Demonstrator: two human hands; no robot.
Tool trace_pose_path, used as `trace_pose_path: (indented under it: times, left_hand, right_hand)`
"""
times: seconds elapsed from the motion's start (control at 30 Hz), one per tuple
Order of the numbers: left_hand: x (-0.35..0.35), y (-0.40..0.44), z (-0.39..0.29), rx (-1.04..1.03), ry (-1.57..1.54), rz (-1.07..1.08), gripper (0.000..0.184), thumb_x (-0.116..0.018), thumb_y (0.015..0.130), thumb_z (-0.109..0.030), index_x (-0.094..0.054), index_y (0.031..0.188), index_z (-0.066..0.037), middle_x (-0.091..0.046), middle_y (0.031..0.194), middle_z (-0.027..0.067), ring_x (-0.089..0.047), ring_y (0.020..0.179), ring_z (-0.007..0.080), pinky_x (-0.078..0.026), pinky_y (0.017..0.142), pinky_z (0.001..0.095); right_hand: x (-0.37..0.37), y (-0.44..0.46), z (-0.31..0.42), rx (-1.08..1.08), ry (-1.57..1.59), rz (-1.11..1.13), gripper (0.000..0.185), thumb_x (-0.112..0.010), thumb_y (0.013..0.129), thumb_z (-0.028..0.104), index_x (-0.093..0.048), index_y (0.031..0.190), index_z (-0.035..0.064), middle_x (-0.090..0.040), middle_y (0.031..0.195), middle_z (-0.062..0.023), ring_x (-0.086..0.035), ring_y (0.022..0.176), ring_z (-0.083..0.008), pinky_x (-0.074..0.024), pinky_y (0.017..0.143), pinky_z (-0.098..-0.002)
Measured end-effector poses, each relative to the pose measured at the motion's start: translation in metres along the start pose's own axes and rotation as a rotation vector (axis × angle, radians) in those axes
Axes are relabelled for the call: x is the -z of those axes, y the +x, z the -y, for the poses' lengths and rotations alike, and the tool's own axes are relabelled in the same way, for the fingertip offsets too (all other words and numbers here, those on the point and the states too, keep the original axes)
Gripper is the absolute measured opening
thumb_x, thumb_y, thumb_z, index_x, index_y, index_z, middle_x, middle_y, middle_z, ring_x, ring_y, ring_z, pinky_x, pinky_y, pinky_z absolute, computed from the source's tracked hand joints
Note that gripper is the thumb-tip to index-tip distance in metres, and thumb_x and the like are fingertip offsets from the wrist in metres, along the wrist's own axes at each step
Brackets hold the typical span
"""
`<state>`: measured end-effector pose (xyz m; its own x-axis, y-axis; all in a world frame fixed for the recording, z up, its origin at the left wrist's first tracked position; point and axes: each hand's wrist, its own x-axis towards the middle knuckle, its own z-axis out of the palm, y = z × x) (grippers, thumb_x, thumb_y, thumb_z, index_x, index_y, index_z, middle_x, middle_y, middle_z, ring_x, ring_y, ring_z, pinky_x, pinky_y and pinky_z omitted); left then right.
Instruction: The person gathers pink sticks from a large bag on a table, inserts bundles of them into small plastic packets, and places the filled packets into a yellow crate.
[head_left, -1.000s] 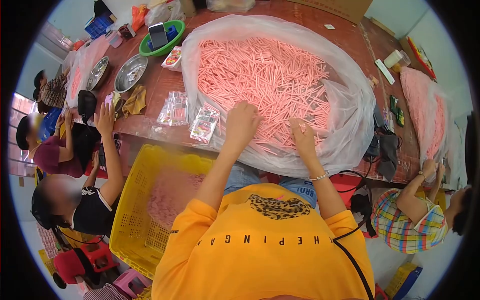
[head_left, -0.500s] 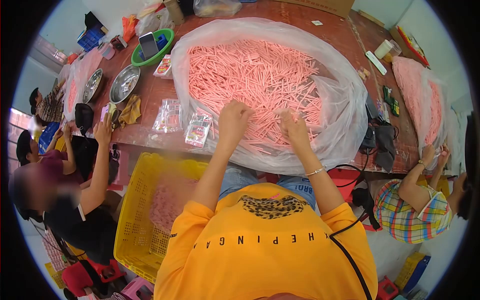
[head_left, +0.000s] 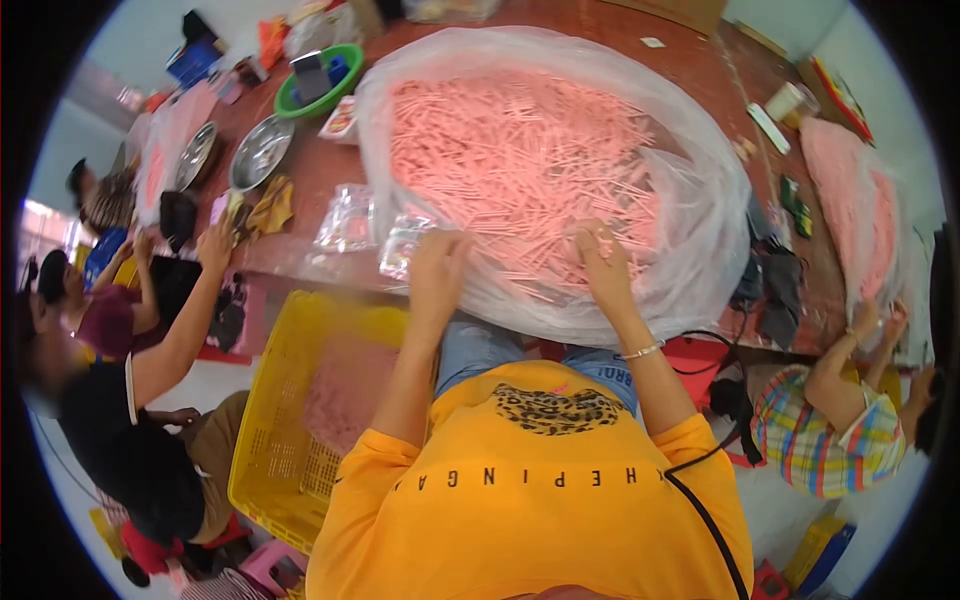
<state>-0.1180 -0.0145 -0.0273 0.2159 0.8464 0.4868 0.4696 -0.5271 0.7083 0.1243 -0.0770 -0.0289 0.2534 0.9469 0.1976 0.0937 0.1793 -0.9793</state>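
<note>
A large clear plastic bag (head_left: 705,215) lies spread on the table, heaped with thin pink sticks (head_left: 510,150). At its near left edge is my left hand (head_left: 437,272), fingers curled together and slightly blurred; whatever they may hold is hidden. Right beside those fingers lies a small printed packet (head_left: 402,245), and another clear packet group (head_left: 346,218) rests further left. My right hand (head_left: 603,262), with a bracelet on the wrist, is closed over the near part of the heap, and a few pink sticks show between its fingers.
A yellow crate (head_left: 265,440) with pink contents stands at my left. On the red table (head_left: 300,250) are a green basin (head_left: 345,82), a metal bowl (head_left: 262,152) and a dark pouch (head_left: 780,297). People work on both sides; a black cable (head_left: 700,490) crosses my right side.
My left hand has moved from over the sticks, left and toward me, to the packet. My right hand stays at the heap, with pink sticks now showing. The view has shifted slightly.
</note>
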Motion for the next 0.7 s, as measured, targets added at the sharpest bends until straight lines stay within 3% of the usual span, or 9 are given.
trace_pose_path:
  times: [0.1, 0.2, 0.23, 0.33, 0.43, 0.53, 0.6, 0.7]
  left_hand:
    - [0.042, 0.002, 0.054, 0.063, 0.395, -0.206, 0.023, -0.075, 0.080, -0.015, -0.063, 0.092, 0.000, -0.059, 0.084, 0.0121, -0.057, 0.078, 0.0283, -0.047, 0.072, 0.0390]
    - [0.055, 0.002, 0.074, 0.241, 0.539, -0.023, 0.034, -0.082, 0.073, -0.022, -0.062, 0.090, 0.000, -0.058, 0.082, 0.0125, -0.056, 0.077, 0.0291, -0.046, 0.070, 0.0394]
    - [0.054, 0.004, 0.075, 0.262, 0.475, -0.023, 0.037, -0.084, 0.070, -0.025, -0.061, 0.084, 0.001, -0.060, 0.082, 0.0135, -0.058, 0.078, 0.0288, -0.046, 0.070, 0.0383]
    - [0.057, 0.016, 0.081, 0.651, 0.173, 0.031, 0.031, -0.081, 0.074, -0.022, -0.063, 0.082, 0.002, -0.063, 0.083, 0.0141, -0.060, 0.079, 0.0285, -0.047, 0.071, 0.0372]
    - [0.058, 0.019, 0.074, 0.655, 0.082, 0.007, 0.020, -0.074, 0.079, -0.015, -0.065, 0.083, 0.002, -0.066, 0.083, 0.0141, -0.061, 0.081, 0.0278, -0.047, 0.073, 0.0361]
    - [0.066, 0.015, 0.086, 0.167, 0.268, -0.067, 0.011, -0.066, 0.085, -0.014, -0.070, 0.087, -0.004, -0.066, 0.086, 0.0114, -0.061, 0.084, 0.0288, -0.048, 0.076, 0.0390]
    - [0.076, 0.028, 0.059, -0.083, 0.341, -0.051, 0.011, -0.062, 0.084, -0.007, -0.071, 0.090, -0.005, -0.066, 0.088, 0.0119, -0.061, 0.086, 0.0292, -0.048, 0.079, 0.0398]
    - [0.055, 0.038, 0.008, -0.191, 0.183, 0.029, 0.008, -0.065, 0.085, -0.006, -0.069, 0.091, -0.002, -0.066, 0.086, 0.0124, -0.059, 0.083, 0.0297, -0.047, 0.077, 0.0394]
  right_hand:
    - [-0.003, -0.005, -0.013, -0.133, 0.005, -0.002, 0.020, -0.053, 0.099, 0.016, -0.065, 0.097, 0.0003, -0.060, 0.089, -0.0026, -0.053, 0.084, -0.0107, -0.0434, 0.080, -0.0256]
    - [-0.004, -0.005, -0.023, -0.135, -0.024, 0.029, 0.022, -0.053, 0.100, 0.019, -0.066, 0.096, 0.0011, -0.058, 0.080, -0.0012, -0.051, 0.076, -0.0083, -0.0430, 0.073, -0.0235]
    - [-0.003, -0.007, -0.024, -0.151, 0.003, 0.035, 0.023, -0.053, 0.100, 0.019, -0.066, 0.096, 0.0017, -0.056, 0.076, -0.0002, -0.049, 0.072, -0.0071, -0.0417, 0.068, -0.0227]
    - [0.001, -0.009, -0.020, -0.258, 0.139, 0.047, 0.024, -0.052, 0.101, 0.022, -0.067, 0.095, 0.0037, -0.048, 0.065, 0.0036, -0.041, 0.057, -0.0034, -0.0353, 0.053, -0.0202]
    - [0.002, -0.010, -0.018, -0.245, 0.209, 0.044, 0.025, -0.052, 0.101, 0.025, -0.066, 0.096, 0.0050, -0.039, 0.060, 0.0076, -0.030, 0.049, -0.0017, -0.0258, 0.045, -0.0201]
    - [0.010, -0.009, -0.012, -0.371, 0.371, 0.043, 0.023, -0.055, 0.100, 0.025, -0.066, 0.102, 0.0044, -0.040, 0.061, 0.0084, -0.030, 0.048, -0.0024, -0.0254, 0.045, -0.0203]
    - [0.015, -0.005, -0.002, -0.369, 0.352, 0.056, 0.021, -0.058, 0.099, 0.022, -0.066, 0.106, 0.0044, -0.040, 0.063, 0.0082, -0.032, 0.050, -0.0023, -0.0262, 0.046, -0.0199]
    - [0.009, 0.003, 0.029, -0.222, 0.254, 0.085, 0.018, -0.063, 0.095, 0.018, -0.066, 0.106, 0.0044, -0.039, 0.066, 0.0076, -0.034, 0.055, -0.0020, -0.0278, 0.048, -0.0203]
